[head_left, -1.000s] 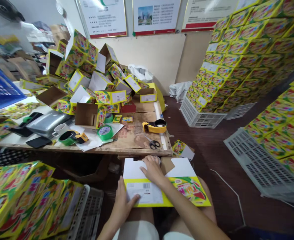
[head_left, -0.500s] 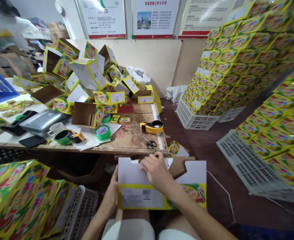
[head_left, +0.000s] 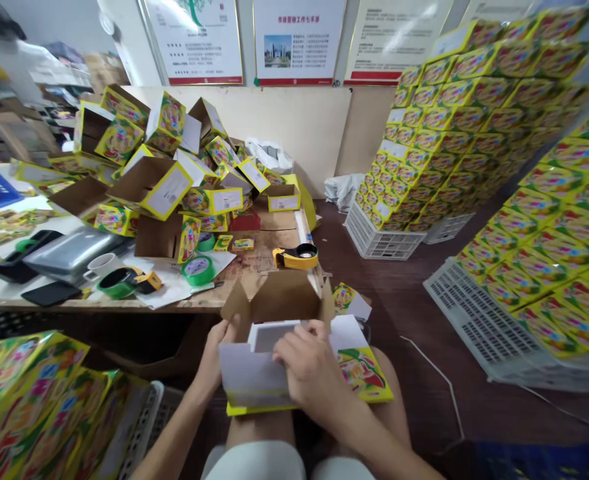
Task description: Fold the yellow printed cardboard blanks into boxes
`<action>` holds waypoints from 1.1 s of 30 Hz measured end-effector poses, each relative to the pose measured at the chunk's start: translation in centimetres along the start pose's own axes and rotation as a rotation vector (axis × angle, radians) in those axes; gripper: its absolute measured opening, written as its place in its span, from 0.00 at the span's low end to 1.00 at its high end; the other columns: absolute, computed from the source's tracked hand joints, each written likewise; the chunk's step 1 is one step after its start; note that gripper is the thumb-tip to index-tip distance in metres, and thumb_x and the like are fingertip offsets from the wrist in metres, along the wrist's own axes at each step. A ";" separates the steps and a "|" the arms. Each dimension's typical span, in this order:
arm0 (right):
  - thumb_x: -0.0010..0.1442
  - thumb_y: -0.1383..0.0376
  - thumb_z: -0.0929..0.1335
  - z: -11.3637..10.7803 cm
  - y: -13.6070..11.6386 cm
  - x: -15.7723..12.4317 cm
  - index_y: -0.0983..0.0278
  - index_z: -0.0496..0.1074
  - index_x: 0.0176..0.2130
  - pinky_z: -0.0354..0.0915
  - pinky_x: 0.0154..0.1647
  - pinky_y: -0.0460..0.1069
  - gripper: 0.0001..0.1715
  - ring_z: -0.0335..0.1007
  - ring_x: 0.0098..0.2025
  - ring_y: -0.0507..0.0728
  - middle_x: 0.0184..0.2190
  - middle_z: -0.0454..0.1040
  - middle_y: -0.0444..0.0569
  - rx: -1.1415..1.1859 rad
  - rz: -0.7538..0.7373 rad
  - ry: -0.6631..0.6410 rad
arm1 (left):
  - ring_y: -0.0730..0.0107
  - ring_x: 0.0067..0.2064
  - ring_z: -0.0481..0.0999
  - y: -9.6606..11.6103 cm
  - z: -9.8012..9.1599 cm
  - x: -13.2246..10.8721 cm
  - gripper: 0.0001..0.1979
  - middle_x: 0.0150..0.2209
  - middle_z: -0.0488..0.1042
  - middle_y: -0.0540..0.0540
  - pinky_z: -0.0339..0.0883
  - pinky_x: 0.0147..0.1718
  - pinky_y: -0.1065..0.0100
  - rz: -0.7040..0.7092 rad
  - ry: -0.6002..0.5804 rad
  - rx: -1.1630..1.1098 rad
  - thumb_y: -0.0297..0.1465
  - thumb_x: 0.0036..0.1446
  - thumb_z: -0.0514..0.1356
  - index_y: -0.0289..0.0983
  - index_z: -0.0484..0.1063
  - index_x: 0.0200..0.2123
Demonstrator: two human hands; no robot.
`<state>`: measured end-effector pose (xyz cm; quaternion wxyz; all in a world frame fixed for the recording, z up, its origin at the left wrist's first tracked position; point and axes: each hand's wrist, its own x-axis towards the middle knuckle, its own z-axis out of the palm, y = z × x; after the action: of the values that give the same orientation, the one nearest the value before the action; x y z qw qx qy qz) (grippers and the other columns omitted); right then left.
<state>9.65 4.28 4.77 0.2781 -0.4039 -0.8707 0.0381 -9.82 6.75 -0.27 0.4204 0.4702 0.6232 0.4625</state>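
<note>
A printed cardboard box (head_left: 254,373) rests across my thighs in the head view, its top flaps up and its brown inside showing. Its outer face is white with a yellow edge, and a colourful print shows on the right. My left hand (head_left: 215,353) grips the box at its left side, thumb by the brown side flap. Curled over the white front flap are the fingers of my right hand (head_left: 307,363). Just behind them, a pale panel (head_left: 269,335) stands inside the box; whether the right fingers touch it I cannot tell.
The workbench (head_left: 244,273) ahead carries a yellow tape dispenser (head_left: 297,257), green tape (head_left: 198,270), a mug (head_left: 101,265) and a heap of open boxes (head_left: 149,180). Packed boxes (head_left: 439,140) stand stacked in crates at right. More boxes (head_left: 29,400) fill a crate at left.
The box has tipped open toward me, so its brown inside now shows. Both hands moved with it, my right hand slightly lower, and my view shifted a little. Scissors on the bench are now hidden.
</note>
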 end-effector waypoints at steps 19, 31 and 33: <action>0.63 0.63 0.62 1.5 3.7 -5.9 0.62 0.53 0.61 0.58 0.58 0.62 0.28 0.55 0.61 0.64 0.58 0.59 0.58 0.097 0.430 0.519 | 0.62 0.67 0.44 -4.3 3.2 -1.9 0.36 0.66 0.47 0.41 0.45 0.63 0.50 0.716 -0.296 1.073 0.17 0.53 0.45 0.35 0.43 0.66; 0.64 0.64 0.61 5.5 4.3 -7.0 0.61 0.61 0.60 0.60 0.58 0.60 0.25 0.57 0.62 0.61 0.59 0.64 0.51 0.115 0.246 0.150 | 0.55 0.67 0.44 -2.5 3.8 -3.3 0.27 0.67 0.45 0.39 0.44 0.62 0.47 0.674 -0.271 1.166 0.33 0.65 0.45 0.36 0.46 0.66; 0.63 0.64 0.62 5.6 4.4 -7.0 0.62 0.62 0.59 0.61 0.58 0.60 0.24 0.57 0.61 0.61 0.58 0.65 0.51 0.099 0.243 0.131 | 0.54 0.67 0.44 -2.6 3.8 -3.3 0.27 0.67 0.45 0.39 0.43 0.62 0.46 0.673 -0.270 1.160 0.33 0.65 0.46 0.37 0.46 0.66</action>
<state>13.43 3.05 -4.44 0.3471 -0.4935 -0.7926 0.0882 -6.01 3.92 -3.35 0.0077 0.8410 0.5322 0.0968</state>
